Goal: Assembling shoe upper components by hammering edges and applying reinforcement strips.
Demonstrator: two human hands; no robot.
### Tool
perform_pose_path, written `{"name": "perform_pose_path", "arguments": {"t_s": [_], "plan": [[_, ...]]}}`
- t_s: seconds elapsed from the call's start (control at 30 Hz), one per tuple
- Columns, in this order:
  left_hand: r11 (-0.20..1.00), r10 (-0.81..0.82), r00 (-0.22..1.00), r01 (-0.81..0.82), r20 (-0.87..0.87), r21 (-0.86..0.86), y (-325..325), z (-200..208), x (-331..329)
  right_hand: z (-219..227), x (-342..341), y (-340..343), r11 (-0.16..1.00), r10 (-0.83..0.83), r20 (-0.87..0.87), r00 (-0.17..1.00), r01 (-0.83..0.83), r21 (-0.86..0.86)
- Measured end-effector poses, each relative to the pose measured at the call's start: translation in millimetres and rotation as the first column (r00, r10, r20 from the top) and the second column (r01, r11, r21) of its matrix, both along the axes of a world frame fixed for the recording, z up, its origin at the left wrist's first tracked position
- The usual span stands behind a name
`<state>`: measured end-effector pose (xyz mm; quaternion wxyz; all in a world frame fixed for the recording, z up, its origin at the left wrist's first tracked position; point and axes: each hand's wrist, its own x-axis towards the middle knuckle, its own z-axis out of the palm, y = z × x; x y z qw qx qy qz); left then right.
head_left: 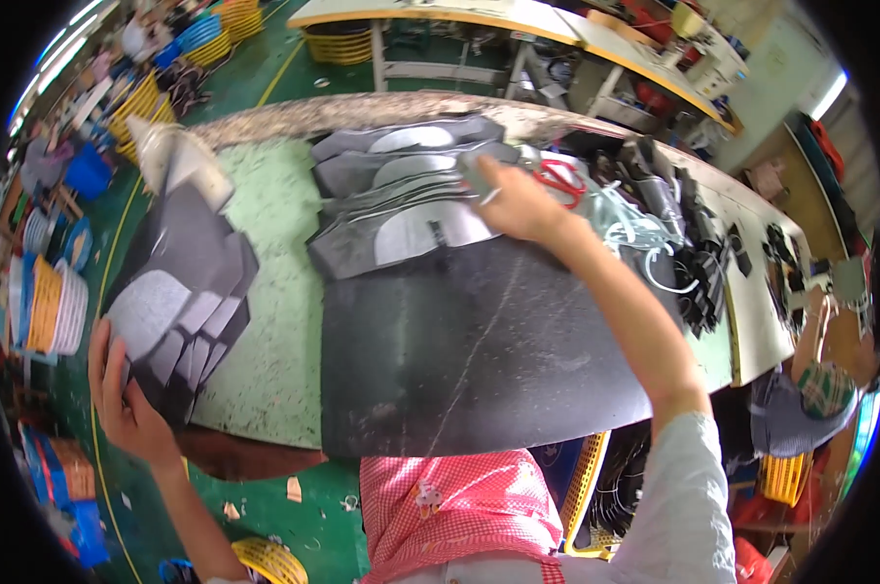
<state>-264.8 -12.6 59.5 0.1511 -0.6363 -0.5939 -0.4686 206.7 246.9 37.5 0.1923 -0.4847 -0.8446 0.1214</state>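
At the left end of the table, my left hand (136, 419) rests against the near edge of a fanned stack of dark grey cut pieces (192, 243) with pale half-round patches. Its fingers are stretched and apart along that edge. Farther right, my right hand (518, 202) is closed on a small flat grey piece (477, 173) whose kind I cannot make out. A short white tip shows by its fingers. This hand is at the right end of overlapping rows of dark grey cut pieces (362, 255), which also carry pale half-round patches.
A black mat (479, 360) covers the table's near middle, beside the green tabletop (265, 360). Red-handled scissors (562, 179), white cords (634, 229) and black strips (702, 263) lie at right. A pale cone-shaped object (182, 161) stands far left. Another person (814, 389) is at right.
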Motion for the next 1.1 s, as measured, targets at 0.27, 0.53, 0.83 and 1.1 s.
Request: {"name": "perform_pose_path", "arguments": {"t_s": [0.27,0.53,0.83,1.1], "plan": [[0.872,-0.377,0.918,0.397,0.126,-0.287,49.9,-8.9,109.8,11.1,-28.1,-65.9,0.951,0.252,-0.187,0.95,-0.279,-0.136],[0.718,-0.661,0.725,0.535,-0.194,-0.446,82.4,-63.8,241.5,13.6,21.1,-137.4,0.899,0.048,-0.266,0.963,-0.158,-0.409],[0.371,-0.888,0.433,0.872,0.153,-0.319,56.7,-17.3,264.9,-5.5,32.6,-125.0,0.958,0.091,-0.044,0.995,-0.1,-0.269],[0.791,-0.59,0.75,0.464,-0.299,-0.399,94.8,-53.1,284.4,-1.9,29.1,-132.4,0.969,0.045,-0.136,0.99,-0.076,-0.236]]}}
